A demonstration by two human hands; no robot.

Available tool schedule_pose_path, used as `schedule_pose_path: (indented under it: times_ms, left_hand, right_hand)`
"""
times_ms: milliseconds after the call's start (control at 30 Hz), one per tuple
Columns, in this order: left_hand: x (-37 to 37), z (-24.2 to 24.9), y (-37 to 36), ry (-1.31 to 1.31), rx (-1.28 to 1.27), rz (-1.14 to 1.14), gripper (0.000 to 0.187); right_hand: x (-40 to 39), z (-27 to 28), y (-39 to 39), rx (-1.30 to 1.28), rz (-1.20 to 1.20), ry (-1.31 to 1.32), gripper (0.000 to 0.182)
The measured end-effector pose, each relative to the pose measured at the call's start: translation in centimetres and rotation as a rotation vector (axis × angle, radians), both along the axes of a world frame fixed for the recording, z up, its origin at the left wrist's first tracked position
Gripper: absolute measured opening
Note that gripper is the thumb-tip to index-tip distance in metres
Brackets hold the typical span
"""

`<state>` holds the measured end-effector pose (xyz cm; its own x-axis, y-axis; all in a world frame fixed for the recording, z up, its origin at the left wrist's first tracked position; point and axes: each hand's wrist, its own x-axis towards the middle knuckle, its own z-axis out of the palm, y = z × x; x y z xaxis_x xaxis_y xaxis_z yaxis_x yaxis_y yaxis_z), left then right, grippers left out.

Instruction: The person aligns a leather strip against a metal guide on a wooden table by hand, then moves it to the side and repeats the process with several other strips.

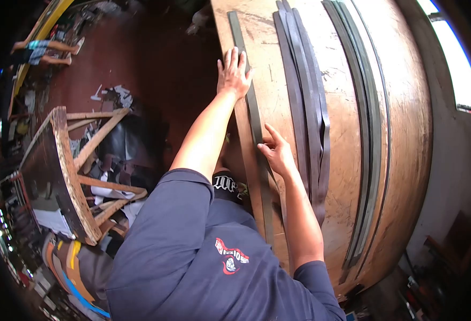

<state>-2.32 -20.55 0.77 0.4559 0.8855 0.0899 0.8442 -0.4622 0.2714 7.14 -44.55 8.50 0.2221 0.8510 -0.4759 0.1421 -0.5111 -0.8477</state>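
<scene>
A long, narrow, dark olive strip point(255, 117) lies along the near edge of the wooden table point(340, 69). My left hand point(234, 77) rests palm down on the strip's upper part, fingers stretched out. Lower down, my right hand point(279, 154) is beside the same strip, its index finger extended and apart from the thumb. The thumb tip is at the strip's edge; the other fingers are partly hidden. Beyond my right hand lies a bundle of dark grey strips point(306, 91). A second group of dark, greenish strips point(365, 107) runs farther across the table.
A thin dark line or cord point(383, 101) runs along the table's far side. To the left stands a wooden frame point(67, 160), with scraps point(120, 96) on the reddish floor. Another person's legs point(56, 52) show at upper left. A bright window point(460, 59) is at right.
</scene>
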Motion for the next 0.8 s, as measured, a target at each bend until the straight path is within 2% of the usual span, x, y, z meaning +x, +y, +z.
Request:
schedule_pose_path:
  times_ms: [100, 400, 800]
  left_hand:
    - [0.0, 0.3, -0.1, -0.013, 0.002, 0.007, 0.067]
    - [0.0, -0.9, 0.1, -0.024, 0.063, 0.014, 0.068]
    - [0.1, 0.0, 0.0, -0.014, -0.001, 0.037, 0.069]
  right_hand:
    - [0.0, -1.8, -0.9, 0.019, -0.032, 0.101, 0.052]
    - [-0.6, -3.8, -1.6, 0.079, -0.111, 0.048, 0.039]
    - [-1.0, -3.4, -1.2, 0.046, -0.155, 0.076, 0.039]
